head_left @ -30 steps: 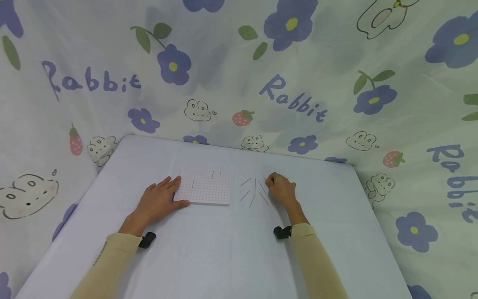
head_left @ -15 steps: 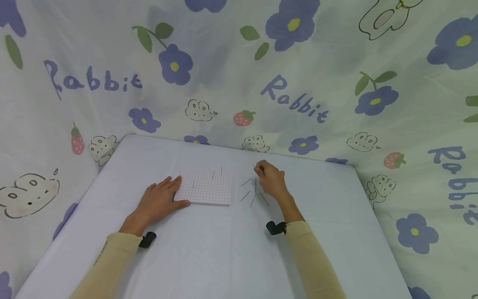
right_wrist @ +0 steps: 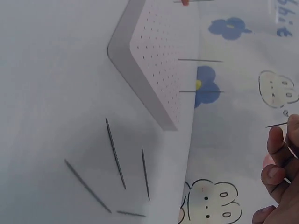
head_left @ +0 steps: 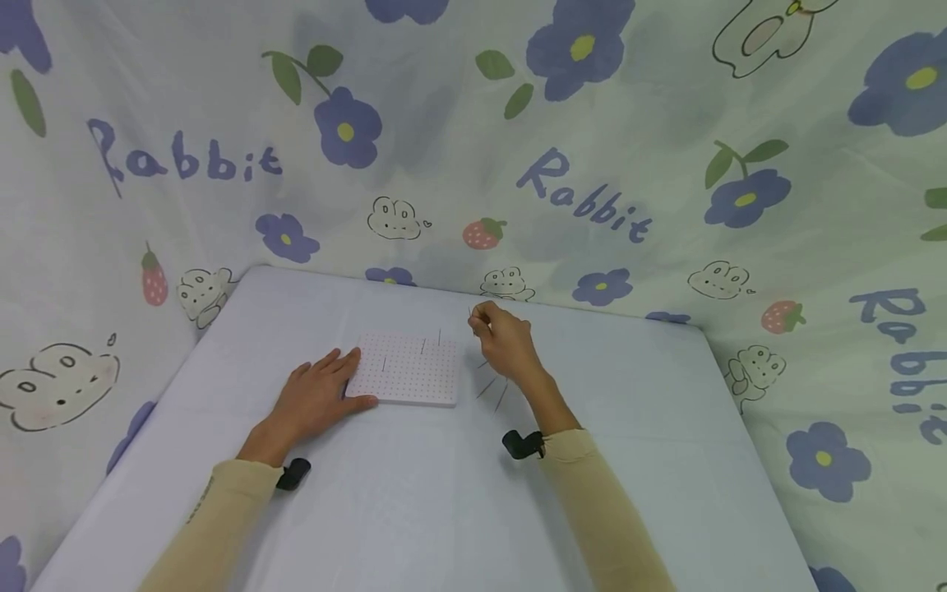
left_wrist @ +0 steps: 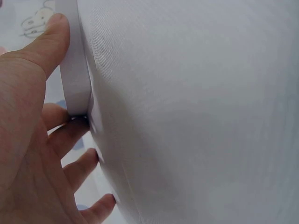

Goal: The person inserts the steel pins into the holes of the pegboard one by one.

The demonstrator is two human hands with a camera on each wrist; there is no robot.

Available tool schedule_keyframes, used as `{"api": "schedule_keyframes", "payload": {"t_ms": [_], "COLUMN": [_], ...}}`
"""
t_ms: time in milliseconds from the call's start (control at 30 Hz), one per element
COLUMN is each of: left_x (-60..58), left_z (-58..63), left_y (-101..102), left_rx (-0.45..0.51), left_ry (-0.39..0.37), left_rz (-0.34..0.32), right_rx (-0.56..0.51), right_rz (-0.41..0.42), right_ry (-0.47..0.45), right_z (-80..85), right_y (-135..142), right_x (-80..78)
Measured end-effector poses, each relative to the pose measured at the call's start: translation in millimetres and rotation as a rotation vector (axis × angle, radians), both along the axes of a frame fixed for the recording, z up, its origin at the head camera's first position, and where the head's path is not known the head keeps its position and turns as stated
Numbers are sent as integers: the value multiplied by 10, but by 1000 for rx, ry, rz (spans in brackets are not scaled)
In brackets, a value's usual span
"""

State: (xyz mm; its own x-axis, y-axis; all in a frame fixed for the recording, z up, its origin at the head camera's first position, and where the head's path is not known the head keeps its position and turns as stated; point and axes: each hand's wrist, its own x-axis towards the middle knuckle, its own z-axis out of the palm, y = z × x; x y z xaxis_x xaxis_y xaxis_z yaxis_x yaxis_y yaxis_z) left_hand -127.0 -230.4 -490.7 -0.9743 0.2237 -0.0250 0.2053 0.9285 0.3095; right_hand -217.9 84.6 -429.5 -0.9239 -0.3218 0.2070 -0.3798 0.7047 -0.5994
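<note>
Pegboard (head_left: pixel 414 380), just one of it, lies flat on the white table (head_left: pixel 385 510) in front of you, with rows and rows of tiny holes. Three thin dark sticks (head_left: pixel 384 364) stand up in it: two close together near the far right corner, and one more to the left. Your left hand (head_left: pixel 314 395) is at the board's left end, fingers spread, with the thumb touching the near edge. Your right hand (head_left: pixel 509 344) is up near the far right corner, pinching one stick (right_wrist: pixel 274 125) by its end between thumb and finger. Beside the board, on its right, you can count four loose sticks (right_wrist: pixel 115 153) lying on the table in the right wrist view. You wear two tan sleeves (head_left: pixel 607 510) and two black wrist cameras (head_left: pixel 524 445). Behind everything hangs a cloth (head_left: pixel 444 140) with three red strawberries (head_left: pixel 483 235) and the word "Rabbit" three times.
</note>
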Motion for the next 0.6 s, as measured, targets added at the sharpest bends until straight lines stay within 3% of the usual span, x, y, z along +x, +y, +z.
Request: {"api": "schedule_keyframes", "payload": {"t_ms": [333,600], "left_x": [-8,-30], "left_z": [-6,-12], "left_y": [5,-7], "left_rx": [-22,-29], "left_ry": [1,1], "left_rz": [1,-1], "right_rx": [52,87], "right_rz": [76,85], "right_ry": [-16,-15], "right_z": [-93,-201], "right_y": [-460,-728], "right_x": [63,116]}}
